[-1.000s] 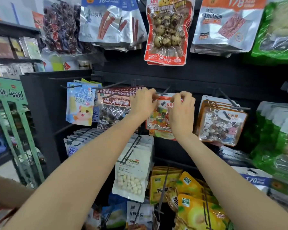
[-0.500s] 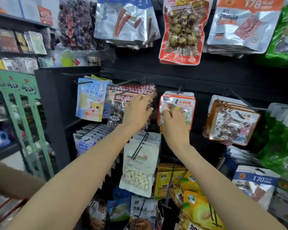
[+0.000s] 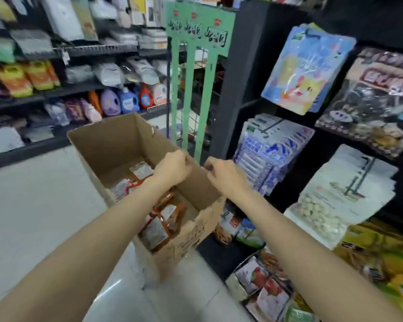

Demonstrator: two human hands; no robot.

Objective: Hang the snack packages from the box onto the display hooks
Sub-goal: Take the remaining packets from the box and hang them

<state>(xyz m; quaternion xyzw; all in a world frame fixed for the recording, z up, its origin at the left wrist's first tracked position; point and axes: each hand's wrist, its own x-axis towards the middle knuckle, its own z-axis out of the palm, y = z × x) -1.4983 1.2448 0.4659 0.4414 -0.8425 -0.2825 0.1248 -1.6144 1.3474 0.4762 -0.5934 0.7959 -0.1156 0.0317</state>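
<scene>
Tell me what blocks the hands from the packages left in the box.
Nothing visible does. The box is open-topped, and the snack packages lie uncovered on its bottom. The left hand and right hand are above its far right wall, both apparently empty.

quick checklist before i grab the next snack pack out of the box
1. Box open at the top: ok, the cardboard box has its flaps up.
2. Packs left inside: ok, orange snack packages lie at the bottom.
3. Left hand free: ok, it hangs over the box holding nothing visible.
4. Right hand free: cannot tell, fingers curled at the box's far edge, image blurred.
5. Target display hook free: cannot tell, no bare hook shows among the hanging packs.
</scene>
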